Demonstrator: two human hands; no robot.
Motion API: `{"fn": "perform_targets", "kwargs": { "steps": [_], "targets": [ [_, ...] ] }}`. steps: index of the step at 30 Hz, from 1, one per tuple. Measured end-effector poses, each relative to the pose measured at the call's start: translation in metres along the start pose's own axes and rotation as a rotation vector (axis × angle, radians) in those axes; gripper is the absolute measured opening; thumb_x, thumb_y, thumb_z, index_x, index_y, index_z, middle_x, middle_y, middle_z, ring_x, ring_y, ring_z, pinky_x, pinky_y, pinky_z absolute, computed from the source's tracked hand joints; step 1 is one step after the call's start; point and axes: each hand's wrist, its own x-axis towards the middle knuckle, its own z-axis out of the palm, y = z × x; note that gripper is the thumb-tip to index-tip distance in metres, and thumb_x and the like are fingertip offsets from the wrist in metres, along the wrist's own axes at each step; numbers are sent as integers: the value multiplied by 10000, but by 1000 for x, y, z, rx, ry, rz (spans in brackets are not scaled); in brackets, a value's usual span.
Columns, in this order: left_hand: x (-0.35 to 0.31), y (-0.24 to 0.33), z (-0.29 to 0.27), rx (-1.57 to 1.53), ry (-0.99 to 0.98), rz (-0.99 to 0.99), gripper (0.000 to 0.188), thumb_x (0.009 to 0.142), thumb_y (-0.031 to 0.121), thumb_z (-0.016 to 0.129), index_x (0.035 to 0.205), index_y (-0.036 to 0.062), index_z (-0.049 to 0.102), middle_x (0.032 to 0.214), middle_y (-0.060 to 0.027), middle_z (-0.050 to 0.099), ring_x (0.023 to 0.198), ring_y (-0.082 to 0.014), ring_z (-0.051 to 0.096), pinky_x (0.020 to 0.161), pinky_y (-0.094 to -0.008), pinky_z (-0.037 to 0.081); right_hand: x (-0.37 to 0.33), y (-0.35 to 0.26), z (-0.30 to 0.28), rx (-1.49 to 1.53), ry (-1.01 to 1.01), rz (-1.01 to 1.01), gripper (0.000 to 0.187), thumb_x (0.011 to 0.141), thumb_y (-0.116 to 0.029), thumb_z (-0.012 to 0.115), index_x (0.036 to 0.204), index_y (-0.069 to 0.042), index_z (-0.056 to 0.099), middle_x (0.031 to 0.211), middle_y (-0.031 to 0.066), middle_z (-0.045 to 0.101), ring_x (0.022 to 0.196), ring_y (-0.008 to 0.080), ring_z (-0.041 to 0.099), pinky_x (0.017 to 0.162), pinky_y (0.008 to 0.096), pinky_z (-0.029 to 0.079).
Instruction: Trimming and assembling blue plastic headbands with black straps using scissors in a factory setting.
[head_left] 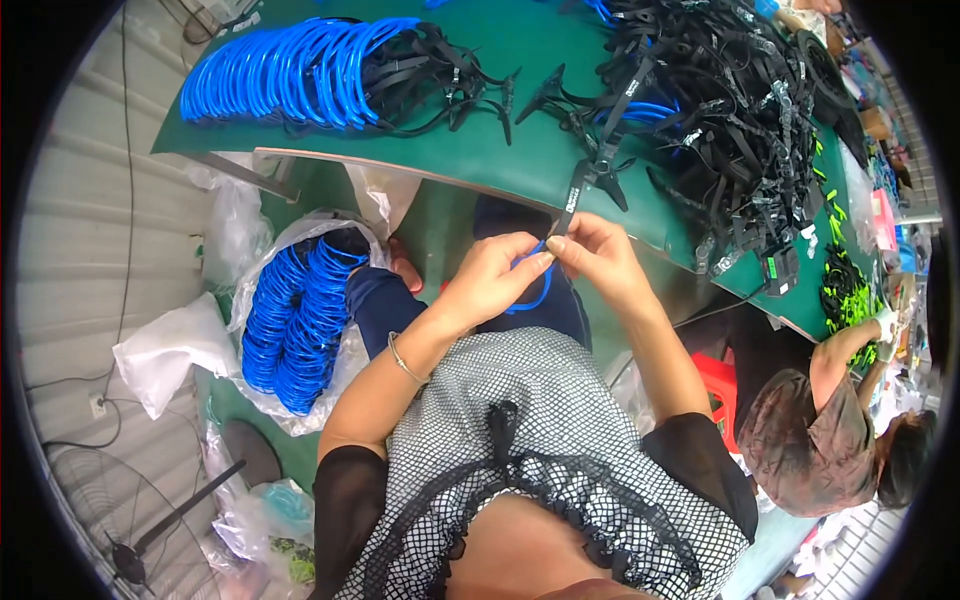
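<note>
Over my lap, just off the table's near edge, my two hands meet with fingertips pinched together. My left hand (487, 278) is closed on a thin blue loop (543, 290), which hangs below the fingers. In my right hand (608, 262) is the lower end of a flat black strap (574, 198) with pale print. The strap runs up onto the table toward black clips. Loop and strap touch at the fingertips; whether they are joined is hidden by my fingers.
The green table (480, 165) holds a row of blue loops with black straps (290, 75) and a heap of black straps (740, 130). A plastic bag of blue loops (290, 325) stands left. A fan (125, 545) is lower left. A co-worker (815, 440) sits right, near a red stool (718, 385).
</note>
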Motion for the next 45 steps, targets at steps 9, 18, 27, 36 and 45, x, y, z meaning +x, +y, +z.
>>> {"fn": "perform_targets", "kwargs": {
  "steps": [9,18,27,36,45],
  "targets": [
    [-20,3,9,323,215,187,256,847,149,626,673,-15,536,587,29,466,556,-21,396,446,-227,313,0,8,25,92,209,-90,176,833,-135,647,699,-41,582,659,-31,557,596,20,472,530,179,367],
    [-33,6,17,274,262,232,240,845,134,619,681,-18,533,595,20,465,569,-26,401,467,-232,331,11,47,43,289,337,-158,179,841,-134,635,699,-49,567,664,-41,545,554,13,401,491,180,299],
    [-43,20,-10,-186,108,41,189,874,151,594,854,-33,637,696,30,580,637,-16,487,546,-181,389,6,6,-1,-320,521,-536,128,877,-103,567,876,21,595,770,11,562,715,65,511,618,210,424],
    [-56,40,-26,-162,45,62,182,862,153,606,850,-25,637,704,26,586,654,-26,513,578,-175,413,56,-42,-21,-956,574,-189,536,801,-437,590,1159,-46,509,796,124,633,761,276,622,665,398,466],
    [-68,42,-30,-267,51,29,194,868,170,602,829,-19,626,656,35,551,594,-18,472,517,-190,382,82,-17,-47,-974,706,-335,371,728,-218,682,1030,-53,543,728,100,624,710,278,616,651,385,472]
  ]
}}
